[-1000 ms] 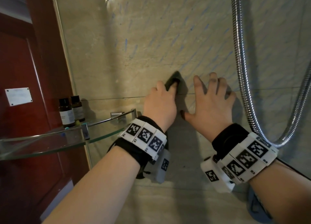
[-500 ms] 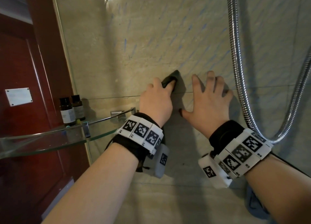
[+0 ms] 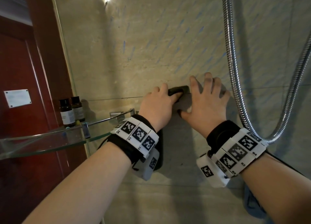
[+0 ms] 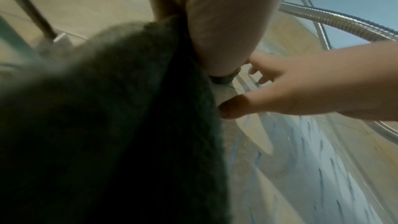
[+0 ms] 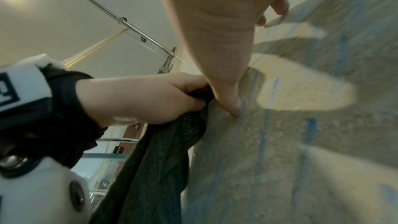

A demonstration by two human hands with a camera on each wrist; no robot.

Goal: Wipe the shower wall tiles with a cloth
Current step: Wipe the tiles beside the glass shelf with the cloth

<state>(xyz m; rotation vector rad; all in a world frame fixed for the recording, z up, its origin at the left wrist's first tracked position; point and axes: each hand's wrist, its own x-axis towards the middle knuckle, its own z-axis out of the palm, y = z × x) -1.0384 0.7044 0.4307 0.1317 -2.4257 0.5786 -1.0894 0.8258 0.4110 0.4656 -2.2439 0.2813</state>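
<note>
1. Your left hand (image 3: 158, 104) grips a dark cloth (image 3: 178, 91), fingers curled round its upper part and pressing it to the wall tiles (image 3: 151, 43) just above a grout line.
2. The rest of the cloth hangs down below your left wrist, along the wall; the left wrist view is half filled by it.
3. Your right hand (image 3: 206, 104) lies flat on the tiles just beside the left one, fingers spread and straight, holding nothing. Its thumb tip touches the wall right next to the cloth's edge, as the right wrist view shows.
4. Blue streaks (image 5: 310, 135) run across the beige tiles above and to the right of your hands.
5. A metal shower hose (image 3: 235, 72) hangs in a loop to the right of your right hand.
6. At the left, a glass corner shelf (image 3: 42, 143) carries two small brown bottles (image 3: 67, 112), well apart from the cloth, with a red-brown door (image 3: 25, 63) behind it.
</note>
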